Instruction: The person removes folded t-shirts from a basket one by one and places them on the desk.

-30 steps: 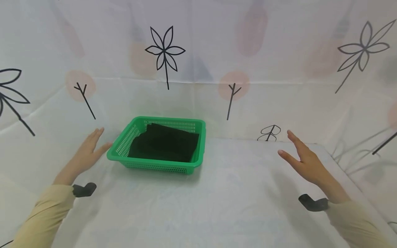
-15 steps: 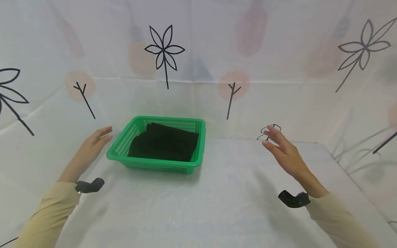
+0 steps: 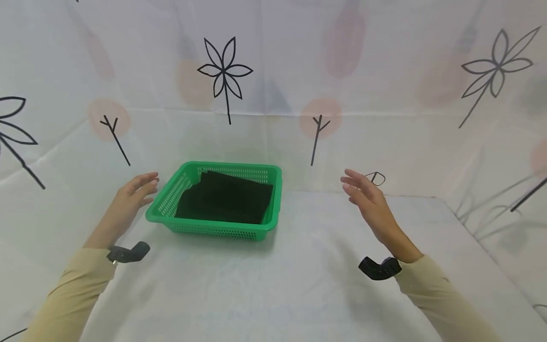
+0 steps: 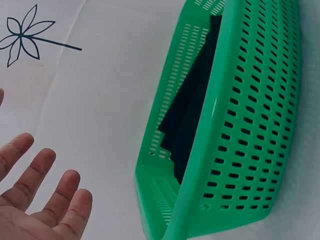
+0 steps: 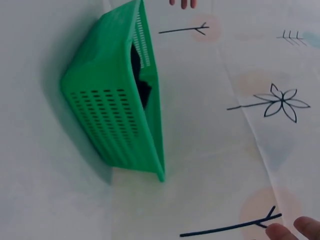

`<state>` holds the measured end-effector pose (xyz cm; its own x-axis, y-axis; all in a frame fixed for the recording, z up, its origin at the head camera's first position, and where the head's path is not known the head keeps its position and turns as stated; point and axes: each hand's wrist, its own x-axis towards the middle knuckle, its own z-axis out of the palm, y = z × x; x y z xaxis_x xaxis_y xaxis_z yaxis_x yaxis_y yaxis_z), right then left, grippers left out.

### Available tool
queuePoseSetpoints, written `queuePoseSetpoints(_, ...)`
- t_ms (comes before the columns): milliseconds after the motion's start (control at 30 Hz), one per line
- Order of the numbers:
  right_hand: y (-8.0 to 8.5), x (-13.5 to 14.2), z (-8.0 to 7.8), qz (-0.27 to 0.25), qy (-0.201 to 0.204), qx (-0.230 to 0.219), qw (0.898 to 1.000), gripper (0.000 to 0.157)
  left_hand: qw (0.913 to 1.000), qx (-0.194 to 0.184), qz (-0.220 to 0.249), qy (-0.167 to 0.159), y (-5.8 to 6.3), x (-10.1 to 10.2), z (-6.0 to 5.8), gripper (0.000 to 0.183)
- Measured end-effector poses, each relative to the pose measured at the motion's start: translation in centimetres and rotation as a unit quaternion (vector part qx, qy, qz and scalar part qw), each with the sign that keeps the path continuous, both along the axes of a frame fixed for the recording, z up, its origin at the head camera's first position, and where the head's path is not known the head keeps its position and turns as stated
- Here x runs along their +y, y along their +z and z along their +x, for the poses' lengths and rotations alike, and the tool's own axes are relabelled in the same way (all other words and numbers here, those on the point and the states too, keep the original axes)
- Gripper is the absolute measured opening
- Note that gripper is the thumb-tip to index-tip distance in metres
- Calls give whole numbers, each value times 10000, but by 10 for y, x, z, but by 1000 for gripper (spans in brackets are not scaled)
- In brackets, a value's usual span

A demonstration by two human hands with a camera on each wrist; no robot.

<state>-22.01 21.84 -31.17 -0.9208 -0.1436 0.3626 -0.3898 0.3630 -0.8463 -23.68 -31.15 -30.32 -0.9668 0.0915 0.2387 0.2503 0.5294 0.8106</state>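
Note:
A green plastic basket (image 3: pixel 213 227) with slotted walls stands on the white-covered table, left of the middle in the head view. Folded black cloth (image 3: pixel 224 197) lies inside it. My left hand (image 3: pixel 130 202) hovers just off the basket's left side, fingers relaxed and holding nothing. In the left wrist view its fingers (image 4: pixel 65 197) are spread beside the rim. My right hand (image 3: pixel 372 206) hangs in the air well to the right of the basket, fingers loosely extended with nothing in them. Only the tips of its fingers (image 5: pixel 307 227) enter the right wrist view.
White cloth printed with black flowers (image 3: pixel 224 70) and twigs hangs behind and around the table (image 3: pixel 273 294). The table's right edge runs along the right side. Each wrist wears a small black camera (image 3: pixel 380 268) at the cuff of a beige sleeve (image 3: pixel 436 294).
My right hand has moved left, toward the basket. The left hand has shifted slightly right, its fingers drawn closer together. Basket and black cloth have stayed in place.

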Motion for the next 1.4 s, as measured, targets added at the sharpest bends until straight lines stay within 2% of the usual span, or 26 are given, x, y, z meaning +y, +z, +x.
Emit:
queuePoseSetpoints(267, 2, -19, -5, -761, 191, -279, 9965, 57, 9996, -205, 196, 24, -3, 2, -5, 62)
queuePoseSetpoints(567, 3, -42, -14, -1204, 462, -495, 9904, 57, 9985, -351, 407, -38, -5, 7, -13, 59)
queuePoseSetpoints(767, 2, -56, -20, -1297, 596, -627, 9878, 56, 9980, -436, 419, -184, -8, 13, -20, 58)
queuePoseSetpoints(867, 0, -64, -24, -1256, 643, -674, 9877, 55, 9981, -461, 376, -140, -7, 15, -21, 59)
queuePoseSetpoints(1067, -2, -80, -30, -1312, 647, -769, 9863, 54, 9965, -599, 580, -74, -10, 16, -27, 62)
queuePoseSetpoints(1400, 0, -102, -39, -1591, 712, -1119, 9783, 54, 9947, -750, 703, 4, -18, 16, -39, 64)
